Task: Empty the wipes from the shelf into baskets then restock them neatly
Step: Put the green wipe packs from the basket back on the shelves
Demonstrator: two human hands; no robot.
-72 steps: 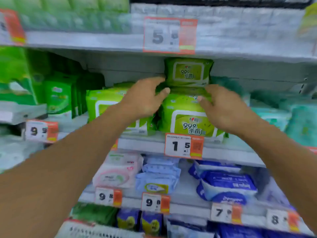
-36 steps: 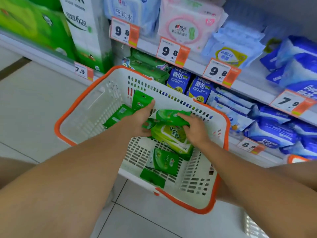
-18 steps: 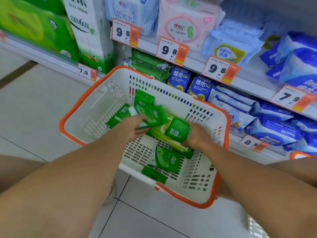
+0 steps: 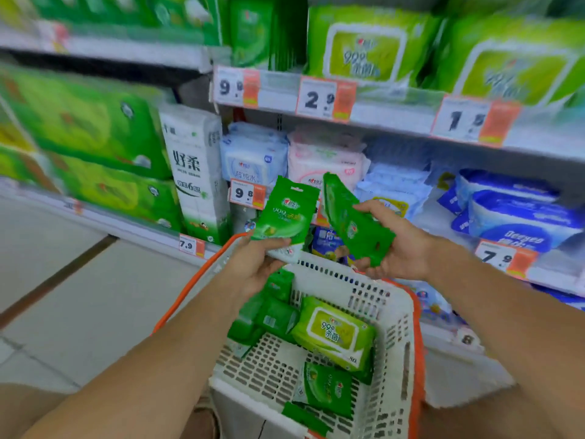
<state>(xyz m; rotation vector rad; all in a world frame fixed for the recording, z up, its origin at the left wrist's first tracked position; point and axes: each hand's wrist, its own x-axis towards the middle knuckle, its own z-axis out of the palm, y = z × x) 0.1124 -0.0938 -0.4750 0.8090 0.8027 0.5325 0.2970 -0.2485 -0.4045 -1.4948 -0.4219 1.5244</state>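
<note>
Slippage is your risk: your left hand [image 4: 256, 267] pinches one small green wipes packet [image 4: 285, 213] by its bottom edge, your right hand [image 4: 392, 245] clasps another [image 4: 354, 220], both above the basket [image 4: 392, 318]; a loose grip could drop either onto the floor.

Green packs [image 4: 286, 213] above a white basket [image 4: 397, 340] with orange rim; shelf tags [image 4: 326, 98] white and orange.

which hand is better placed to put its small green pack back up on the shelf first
Probably the left. The left hand holds its small pack upright, front facing out, below the slim green packs. The right hand holds its pack tilted, turned away.
</note>
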